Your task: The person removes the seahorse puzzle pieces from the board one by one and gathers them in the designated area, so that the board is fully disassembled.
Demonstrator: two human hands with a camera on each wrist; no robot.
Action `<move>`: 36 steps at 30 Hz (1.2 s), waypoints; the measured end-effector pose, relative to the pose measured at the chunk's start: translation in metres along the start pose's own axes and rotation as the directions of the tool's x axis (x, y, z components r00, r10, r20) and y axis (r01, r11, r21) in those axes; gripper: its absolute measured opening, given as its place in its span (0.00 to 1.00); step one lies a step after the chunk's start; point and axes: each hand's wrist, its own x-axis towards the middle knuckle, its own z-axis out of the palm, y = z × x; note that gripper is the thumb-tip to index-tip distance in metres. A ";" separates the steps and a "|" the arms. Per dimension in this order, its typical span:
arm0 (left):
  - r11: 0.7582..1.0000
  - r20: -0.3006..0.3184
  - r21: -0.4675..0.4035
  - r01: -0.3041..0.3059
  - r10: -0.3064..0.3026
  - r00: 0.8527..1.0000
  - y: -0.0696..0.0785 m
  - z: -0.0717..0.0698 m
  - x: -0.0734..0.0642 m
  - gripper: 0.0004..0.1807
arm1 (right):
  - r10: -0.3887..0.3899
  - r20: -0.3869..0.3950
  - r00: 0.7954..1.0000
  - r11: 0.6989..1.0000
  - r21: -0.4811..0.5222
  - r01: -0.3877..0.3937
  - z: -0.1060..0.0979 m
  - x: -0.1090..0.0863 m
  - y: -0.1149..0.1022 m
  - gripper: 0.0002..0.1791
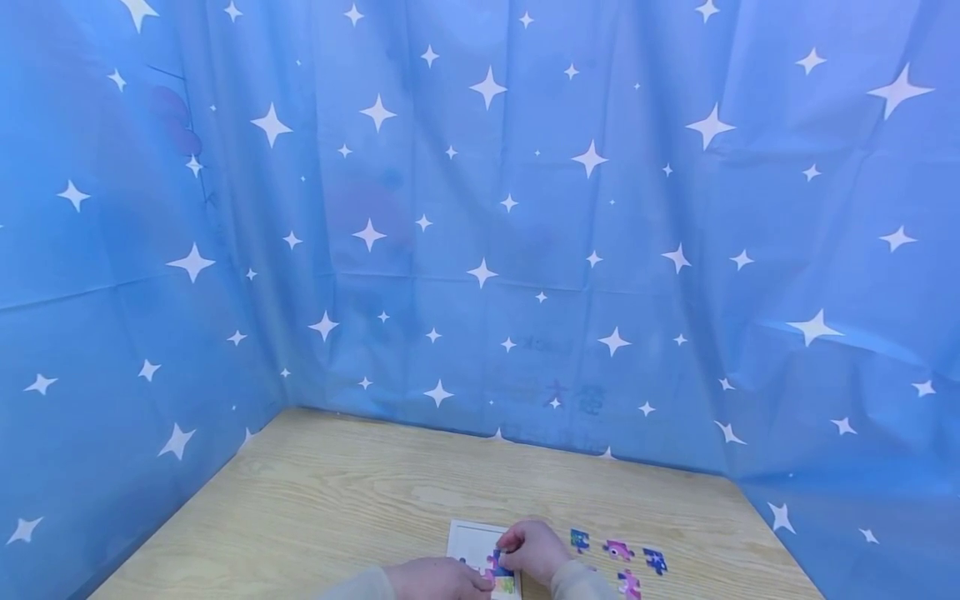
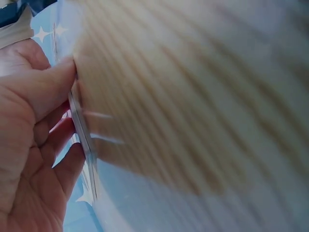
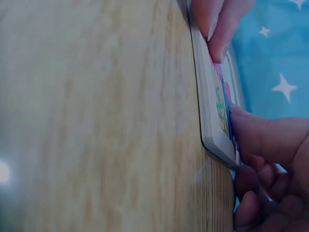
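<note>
A shallow white puzzle tray (image 1: 467, 534) lies on the table with a few coloured jigsaw pieces inside. My left hand (image 1: 435, 578) rests at its lower left, and its fairly straight fingertips (image 3: 219, 50) touch the tray and the pieces. In the left wrist view, the thumb and fingertips of the left hand (image 2: 36, 116) meet the thin tray edge (image 2: 86, 140). My right hand (image 1: 536, 552) is over the tray's right side, thumb and forefinger pinching a dark blue jigsaw piece (image 1: 498, 565). Below that piece sits a yellow-green patterned piece (image 1: 506, 586). The fingers partly hide the pieces.
Several loose jigsaw pieces lie right of the tray, among them a blue-green one (image 1: 580, 540), a pink one with an eye (image 1: 618, 550) and a dark blue one (image 1: 656, 561). A blue curtain with white stars (image 1: 480, 208) hangs around the wooden table (image 1: 360, 483).
</note>
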 end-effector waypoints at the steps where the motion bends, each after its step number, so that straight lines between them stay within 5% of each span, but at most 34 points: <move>1: 1.000 0.005 0.014 0.010 -0.010 1.000 0.001 -0.001 0.000 0.20 | 0.001 0.000 1.000 1.000 -0.002 -0.001 0.000 0.000 0.000 0.06; 12: 0.967 -0.059 0.232 0.106 -0.094 0.994 0.013 0.004 0.004 0.22 | -0.024 -0.014 1.000 0.999 -0.030 0.023 0.002 -0.001 -0.002 0.05; 17: 0.946 -0.053 0.315 0.080 -0.067 0.996 0.011 0.008 0.006 0.23 | -0.042 -0.011 0.999 0.999 -0.035 0.042 0.001 -0.002 -0.005 0.05; 36: 0.949 -0.070 0.302 0.094 -0.076 0.995 0.009 0.012 0.009 0.22 | -0.026 0.012 1.000 1.000 -0.013 0.026 0.000 -0.001 -0.006 0.06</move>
